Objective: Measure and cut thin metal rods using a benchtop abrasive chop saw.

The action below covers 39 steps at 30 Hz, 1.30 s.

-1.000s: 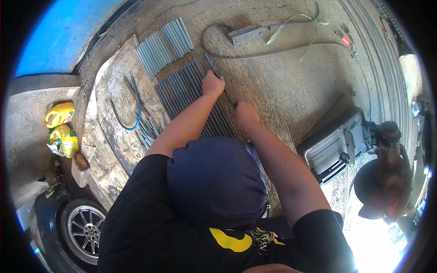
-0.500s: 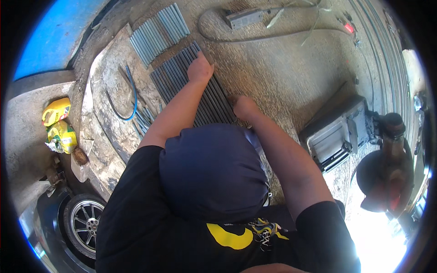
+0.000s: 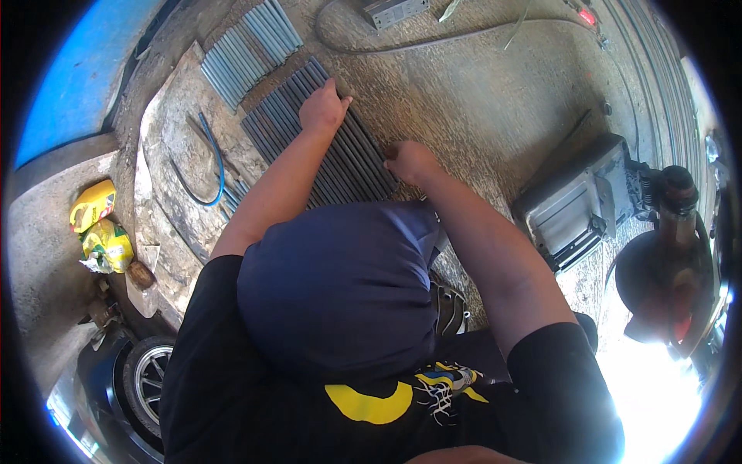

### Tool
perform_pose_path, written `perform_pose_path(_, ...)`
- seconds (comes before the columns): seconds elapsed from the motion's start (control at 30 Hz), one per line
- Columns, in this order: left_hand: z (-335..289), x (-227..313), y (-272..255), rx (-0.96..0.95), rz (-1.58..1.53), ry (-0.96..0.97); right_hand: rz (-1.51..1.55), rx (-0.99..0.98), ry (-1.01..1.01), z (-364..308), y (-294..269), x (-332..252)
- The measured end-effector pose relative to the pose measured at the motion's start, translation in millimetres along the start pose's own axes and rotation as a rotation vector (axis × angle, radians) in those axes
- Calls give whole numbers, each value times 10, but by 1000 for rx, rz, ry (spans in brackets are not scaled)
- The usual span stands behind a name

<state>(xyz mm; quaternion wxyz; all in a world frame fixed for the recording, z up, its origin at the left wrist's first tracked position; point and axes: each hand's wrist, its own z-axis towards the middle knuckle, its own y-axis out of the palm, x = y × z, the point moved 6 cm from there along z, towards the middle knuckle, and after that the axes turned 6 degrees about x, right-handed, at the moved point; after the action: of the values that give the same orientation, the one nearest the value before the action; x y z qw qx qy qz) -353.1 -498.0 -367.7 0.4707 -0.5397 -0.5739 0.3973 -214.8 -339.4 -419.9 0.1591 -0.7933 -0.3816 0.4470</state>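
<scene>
A row of dark metal rods [image 3: 274,127] lies side by side on the ground in front of me. My left hand [image 3: 325,110] is over the far right part of this row, its fingers bent around the outermost rod and its thumb at the row's right edge. Nearer to me, my right hand [image 3: 412,162] has curled fingers and thumb at the same edge, pinching the outer rod; its fingertips are partly hidden. Beyond the dark row lies a second set of shorter, lighter grey-blue rods [image 3: 251,50]. My knee in dark blue cloth covers the near ends of the dark rods.
A blue hose piece [image 3: 220,166] and more thin rods [image 3: 236,197] lie on a worn sheet at left. At right stands a cut-off machine [image 3: 576,205] with a motor. A cable [image 3: 456,37] crosses the far ground by a metal box [image 3: 396,11]. Yellow packages [image 3: 107,243] sit far left.
The whole view has shifted, so the ground things sit slightly higher and further left. Both hands stay at the dark rods' right edge; my left thumb now sticks out more.
</scene>
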Motion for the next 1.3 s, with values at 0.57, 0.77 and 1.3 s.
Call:
perform_pose_path(0.57,-51,-10,41,7,-25,32,-69,74,100,-19,52,-88)
perform_pose_path(0.77,-69,-2,46,14,-34,56,-75,22,108,17,65,-30)
perform_pose_path(1.3,-104,13,11,46,-39,68,-34,52,-9,66,107,7)
